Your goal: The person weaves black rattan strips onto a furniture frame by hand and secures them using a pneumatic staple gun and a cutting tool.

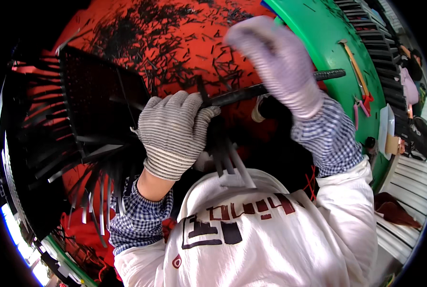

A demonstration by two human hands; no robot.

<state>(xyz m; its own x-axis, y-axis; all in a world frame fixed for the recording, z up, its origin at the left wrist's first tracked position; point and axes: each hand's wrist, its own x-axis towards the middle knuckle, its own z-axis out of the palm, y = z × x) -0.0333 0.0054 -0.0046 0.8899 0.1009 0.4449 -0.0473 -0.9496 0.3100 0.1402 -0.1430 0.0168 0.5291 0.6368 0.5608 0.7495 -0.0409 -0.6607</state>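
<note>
A dark woven piece, much like an unfinished basket, lies at my left with many loose flat black strips fanning from its edges. My left hand, in a grey-striped glove, is closed around its near right part. From there a black bar with a ribbed wrapping runs rightward, its end over the green surface. My right hand, in a pale purplish glove, is over the bar and smeared by motion. Its fingers look bent, but whether they grip anything cannot be told. Loose strip ends hang toward my lap.
Short black scraps litter the red floor ahead. On the green tabletop at right lie a wooden-handled hammer and a pink-handled tool. A white tray sits beyond them, beside bundled black strips.
</note>
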